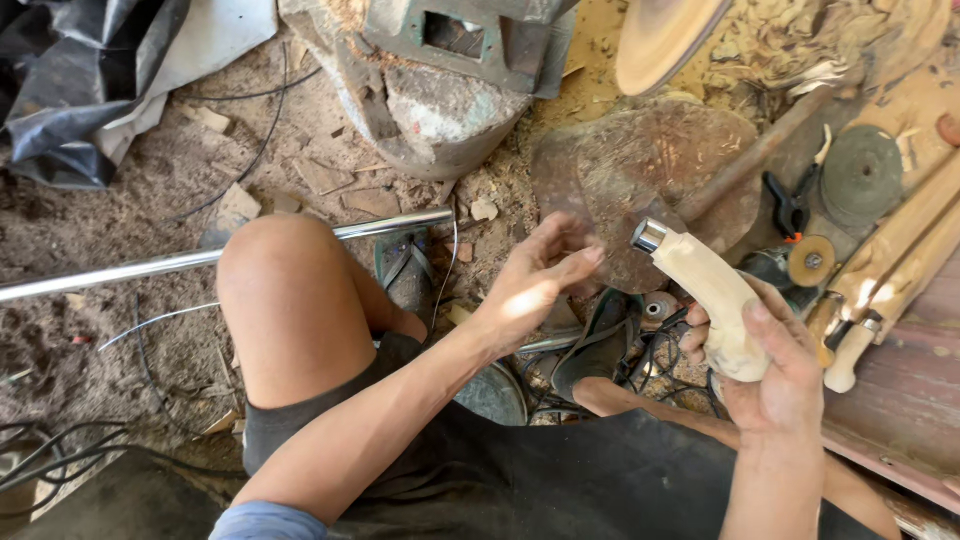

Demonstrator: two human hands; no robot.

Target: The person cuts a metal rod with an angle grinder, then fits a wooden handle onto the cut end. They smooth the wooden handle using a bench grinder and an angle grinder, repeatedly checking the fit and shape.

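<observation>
Right hand [770, 375] is gripping a pale carved wooden handle [712, 300] with metal ferrule [648, 236], right of centre. Left hand [535, 280] is hovering beside it, fingers spread, holding nothing.

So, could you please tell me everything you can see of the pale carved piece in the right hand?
The pale carved piece looks like unfinished light wood, curved like a handle, with a shiny metal collar at its upper end. The right hand grips its lower end, tilting it up-left. The open left hand is close by, not touching it.

The person wears dark shorts [560, 480]. A blue sleeve [262, 522] edge shows just beside the shorts. Sandals [408, 270] cover both feet.
</observation>
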